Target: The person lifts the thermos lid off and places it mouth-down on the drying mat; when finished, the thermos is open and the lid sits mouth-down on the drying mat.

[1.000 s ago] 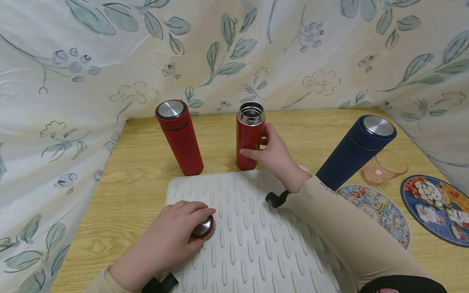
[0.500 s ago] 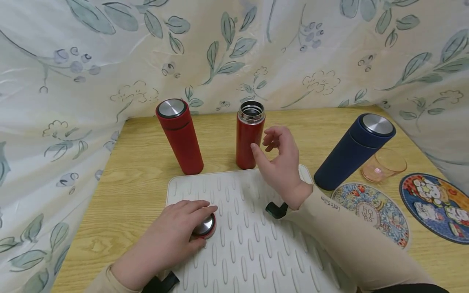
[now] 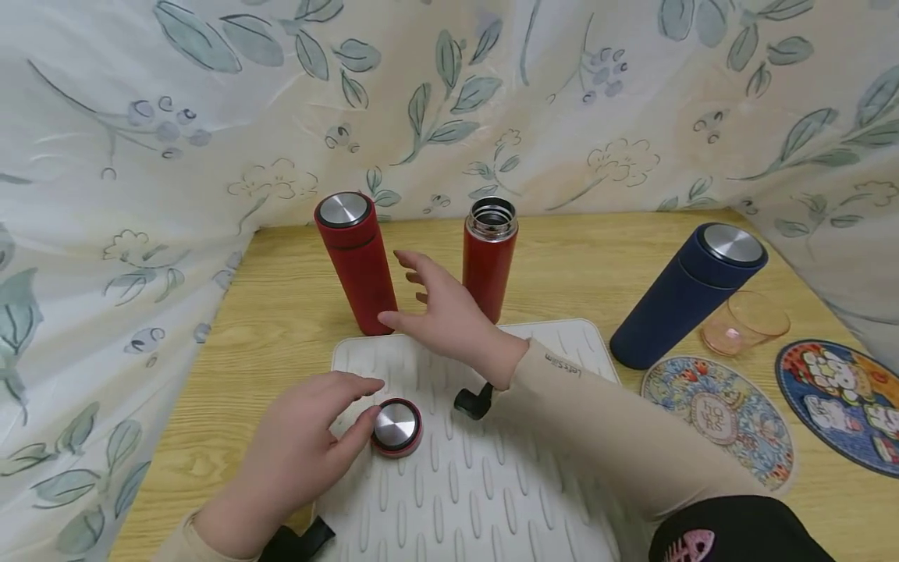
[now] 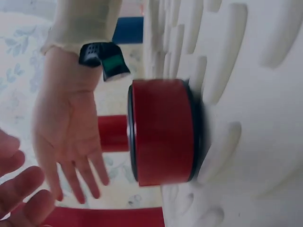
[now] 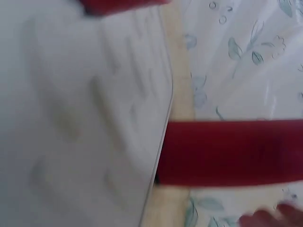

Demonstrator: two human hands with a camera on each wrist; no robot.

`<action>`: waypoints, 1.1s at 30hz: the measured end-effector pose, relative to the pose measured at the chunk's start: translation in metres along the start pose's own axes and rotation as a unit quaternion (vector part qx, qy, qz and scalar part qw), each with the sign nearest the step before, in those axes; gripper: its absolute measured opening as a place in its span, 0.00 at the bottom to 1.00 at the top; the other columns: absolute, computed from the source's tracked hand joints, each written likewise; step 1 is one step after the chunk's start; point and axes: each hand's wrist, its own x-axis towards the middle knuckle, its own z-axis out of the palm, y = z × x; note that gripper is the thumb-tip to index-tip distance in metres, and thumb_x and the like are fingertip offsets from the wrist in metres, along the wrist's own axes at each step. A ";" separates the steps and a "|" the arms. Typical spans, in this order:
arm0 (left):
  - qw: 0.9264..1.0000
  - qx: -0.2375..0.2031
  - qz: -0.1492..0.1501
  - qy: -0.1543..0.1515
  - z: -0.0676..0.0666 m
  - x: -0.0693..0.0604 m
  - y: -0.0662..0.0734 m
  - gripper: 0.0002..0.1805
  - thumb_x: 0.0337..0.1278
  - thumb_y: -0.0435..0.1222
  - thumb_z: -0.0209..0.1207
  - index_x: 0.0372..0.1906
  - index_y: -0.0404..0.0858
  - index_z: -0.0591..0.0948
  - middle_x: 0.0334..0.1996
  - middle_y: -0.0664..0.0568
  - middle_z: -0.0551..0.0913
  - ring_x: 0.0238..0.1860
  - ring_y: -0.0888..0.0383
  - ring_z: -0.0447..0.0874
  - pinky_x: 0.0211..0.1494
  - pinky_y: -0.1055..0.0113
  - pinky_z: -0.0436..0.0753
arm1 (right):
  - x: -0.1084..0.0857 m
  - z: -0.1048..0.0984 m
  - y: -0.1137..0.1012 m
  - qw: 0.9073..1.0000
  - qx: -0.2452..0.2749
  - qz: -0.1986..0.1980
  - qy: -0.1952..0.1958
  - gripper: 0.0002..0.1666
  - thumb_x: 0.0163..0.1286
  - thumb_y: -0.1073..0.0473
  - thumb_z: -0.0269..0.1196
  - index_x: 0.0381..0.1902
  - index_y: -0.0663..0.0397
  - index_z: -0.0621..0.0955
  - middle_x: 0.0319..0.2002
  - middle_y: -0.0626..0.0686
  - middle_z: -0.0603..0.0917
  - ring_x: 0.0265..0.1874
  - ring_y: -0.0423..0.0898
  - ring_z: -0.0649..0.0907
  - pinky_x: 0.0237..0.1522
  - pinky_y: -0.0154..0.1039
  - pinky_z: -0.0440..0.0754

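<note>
A red flask lid point(image 3: 396, 427) with a steel top lies on the white ribbed mat point(image 3: 492, 484); the left wrist view shows its red side point(image 4: 163, 132) close up. My left hand point(image 3: 302, 437) is beside the lid, fingers spread and loose; whether the thumb tip touches it I cannot tell. Reaching toward the lidded red flask point(image 3: 357, 269) at the back left is my right hand point(image 3: 449, 316), its fingers apart and holding nothing. Behind that hand stands the uncapped red flask point(image 3: 492, 254), steel rim showing. The right wrist view has a blurred red flask body point(image 5: 232, 153) past the mat's edge.
To the right stands a lidded navy flask point(image 3: 688, 297), with a clear pinkish glass point(image 3: 744, 324) behind it. Two round patterned coasters, one floral point(image 3: 723, 421) and one blue point(image 3: 843, 406), lie at the right. A leaf-patterned cloth point(image 3: 421, 109) hangs behind the wooden table point(image 3: 204, 390).
My right hand has let go of the uncapped red flask and moved left toward the lidded one. My left hand has drawn back from the lid, uncovering its steel top.
</note>
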 end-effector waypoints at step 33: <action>0.990 0.008 -0.104 0.096 -0.049 0.030 0.008 0.24 0.54 0.27 0.75 0.59 0.40 0.90 0.51 0.49 0.93 0.47 0.51 0.89 0.60 0.84 0.73 | -0.041 -0.035 -0.011 0.969 0.158 -0.186 0.035 0.44 0.59 0.65 0.82 0.72 0.50 0.78 0.65 0.48 0.85 0.64 0.47 0.84 0.61 0.53 0.87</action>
